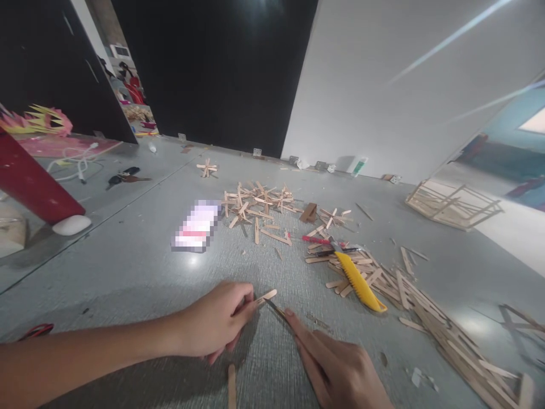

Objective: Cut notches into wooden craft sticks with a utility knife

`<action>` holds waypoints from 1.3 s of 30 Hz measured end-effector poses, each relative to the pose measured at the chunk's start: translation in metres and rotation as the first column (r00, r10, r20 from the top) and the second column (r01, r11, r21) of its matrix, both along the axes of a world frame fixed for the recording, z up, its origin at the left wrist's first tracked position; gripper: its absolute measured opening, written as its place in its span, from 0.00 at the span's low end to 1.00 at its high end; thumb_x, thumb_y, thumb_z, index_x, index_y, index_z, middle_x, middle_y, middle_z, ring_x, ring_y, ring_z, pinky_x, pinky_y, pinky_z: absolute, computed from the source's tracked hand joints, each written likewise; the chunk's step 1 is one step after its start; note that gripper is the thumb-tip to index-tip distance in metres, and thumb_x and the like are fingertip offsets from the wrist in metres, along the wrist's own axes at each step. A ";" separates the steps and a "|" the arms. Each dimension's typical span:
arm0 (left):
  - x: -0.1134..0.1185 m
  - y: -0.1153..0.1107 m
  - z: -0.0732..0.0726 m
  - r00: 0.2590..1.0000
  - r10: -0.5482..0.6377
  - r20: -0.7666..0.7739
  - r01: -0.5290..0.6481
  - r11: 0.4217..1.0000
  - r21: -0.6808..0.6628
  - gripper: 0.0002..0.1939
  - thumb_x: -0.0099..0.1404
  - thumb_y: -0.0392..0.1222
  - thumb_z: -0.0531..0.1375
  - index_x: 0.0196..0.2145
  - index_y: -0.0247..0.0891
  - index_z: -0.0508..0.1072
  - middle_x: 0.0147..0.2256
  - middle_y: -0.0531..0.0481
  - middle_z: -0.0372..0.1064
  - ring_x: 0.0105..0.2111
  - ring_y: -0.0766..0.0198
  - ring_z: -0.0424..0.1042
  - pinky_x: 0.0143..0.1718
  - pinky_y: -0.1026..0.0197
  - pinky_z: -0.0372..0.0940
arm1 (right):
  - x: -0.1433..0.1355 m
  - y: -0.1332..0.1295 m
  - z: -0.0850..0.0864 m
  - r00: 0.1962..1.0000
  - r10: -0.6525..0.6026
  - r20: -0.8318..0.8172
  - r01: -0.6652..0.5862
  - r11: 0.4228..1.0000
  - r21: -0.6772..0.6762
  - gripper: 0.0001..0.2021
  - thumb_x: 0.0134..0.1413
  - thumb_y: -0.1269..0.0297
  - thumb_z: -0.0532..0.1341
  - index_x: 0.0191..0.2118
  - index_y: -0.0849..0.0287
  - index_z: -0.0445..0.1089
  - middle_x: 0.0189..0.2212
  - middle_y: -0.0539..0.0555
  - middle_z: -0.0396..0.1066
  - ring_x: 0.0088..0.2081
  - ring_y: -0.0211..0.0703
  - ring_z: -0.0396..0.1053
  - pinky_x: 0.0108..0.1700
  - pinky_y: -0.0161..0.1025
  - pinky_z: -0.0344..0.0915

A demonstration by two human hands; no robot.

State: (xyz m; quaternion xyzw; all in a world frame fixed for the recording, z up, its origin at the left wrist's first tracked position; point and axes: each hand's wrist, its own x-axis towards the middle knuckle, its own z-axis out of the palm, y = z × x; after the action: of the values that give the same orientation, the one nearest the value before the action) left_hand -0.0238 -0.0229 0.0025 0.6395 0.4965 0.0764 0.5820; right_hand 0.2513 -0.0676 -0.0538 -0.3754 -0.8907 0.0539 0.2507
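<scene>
Between the thumb and fingers of my left hand (221, 318) is a wooden craft stick (268, 295), its rounded end pointing up and to the right. My right hand (336, 363) grips a slim craft knife (276, 308), whose dark pointed tip meets or nearly meets the stick's edge. The knife's handle is mostly covered by my fingers. Below my left hand, a loose craft stick (231, 386) lies on the grey tabletop (162, 289). A yellow box cutter (360, 281) rests to the right, on top of scattered sticks.
A heap of joined sticks (259, 199) lies ahead, beside a lit phone (198, 227). Many loose sticks (426, 312) spread along the right. A stick frame (455, 204) stands at the far right. Keys (125, 176), a white cable (79, 165) and a red object (38, 182) are left.
</scene>
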 end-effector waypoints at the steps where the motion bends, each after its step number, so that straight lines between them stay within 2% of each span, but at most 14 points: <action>1: 0.000 0.000 0.000 1.000 0.001 0.001 -0.001 1.000 -0.003 0.16 0.79 0.55 0.50 0.36 0.43 0.59 0.18 0.61 0.63 0.09 0.71 0.59 0.06 0.73 0.45 | 0.000 0.000 0.000 1.000 0.001 0.006 -0.001 1.000 -0.005 0.25 0.77 0.70 0.50 0.74 0.61 0.57 0.25 0.48 0.73 0.21 0.36 0.72 0.25 0.30 0.70; 11: 0.003 0.001 0.006 0.999 -0.007 -0.031 0.008 0.999 0.036 0.17 0.80 0.54 0.48 0.34 0.43 0.59 0.17 0.62 0.60 0.09 0.72 0.53 0.07 0.73 0.45 | 0.002 0.004 -0.001 1.000 0.019 0.023 -0.018 1.000 -0.023 0.29 0.75 0.73 0.50 0.77 0.60 0.51 0.25 0.48 0.72 0.22 0.37 0.73 0.26 0.31 0.71; 17: 0.001 -0.001 0.002 0.999 0.001 -0.038 0.000 1.000 0.029 0.19 0.80 0.56 0.47 0.34 0.44 0.59 0.17 0.61 0.60 0.09 0.71 0.53 0.07 0.72 0.46 | 0.005 0.003 -0.008 0.999 0.040 0.019 -0.040 0.999 -0.005 0.27 0.75 0.72 0.50 0.75 0.60 0.56 0.26 0.50 0.75 0.22 0.36 0.74 0.26 0.29 0.71; 23: 0.001 0.000 0.000 0.999 0.005 -0.045 -0.003 1.000 0.027 0.18 0.80 0.56 0.47 0.35 0.44 0.59 0.17 0.61 0.59 0.09 0.70 0.53 0.07 0.71 0.46 | 0.005 0.005 -0.007 0.998 0.036 0.056 -0.037 0.999 0.018 0.28 0.73 0.73 0.50 0.75 0.59 0.56 0.27 0.49 0.76 0.22 0.36 0.74 0.25 0.30 0.70; 33: 0.003 0.000 0.002 0.997 0.013 -0.073 -0.009 0.999 0.051 0.22 0.78 0.63 0.47 0.35 0.43 0.60 0.17 0.61 0.59 0.10 0.71 0.53 0.08 0.71 0.47 | 0.003 0.006 -0.006 0.993 0.040 0.113 -0.044 0.998 0.039 0.36 0.67 0.77 0.50 0.78 0.60 0.46 0.25 0.47 0.74 0.20 0.37 0.73 0.23 0.30 0.68; 39: 0.003 -0.001 -0.001 0.998 0.014 -0.059 -0.012 0.999 0.039 0.22 0.78 0.63 0.48 0.36 0.43 0.60 0.17 0.62 0.59 0.09 0.72 0.52 0.07 0.72 0.46 | 0.002 0.005 -0.007 0.991 0.038 0.127 -0.041 0.999 0.023 0.35 0.70 0.76 0.49 0.79 0.60 0.42 0.26 0.48 0.74 0.21 0.36 0.72 0.24 0.30 0.68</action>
State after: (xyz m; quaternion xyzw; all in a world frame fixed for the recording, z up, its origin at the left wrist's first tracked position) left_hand -0.0204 -0.0234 0.0018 0.6491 0.5163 0.0707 0.5541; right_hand 0.2531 -0.0629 -0.0607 -0.3572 -0.9126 0.0237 0.1974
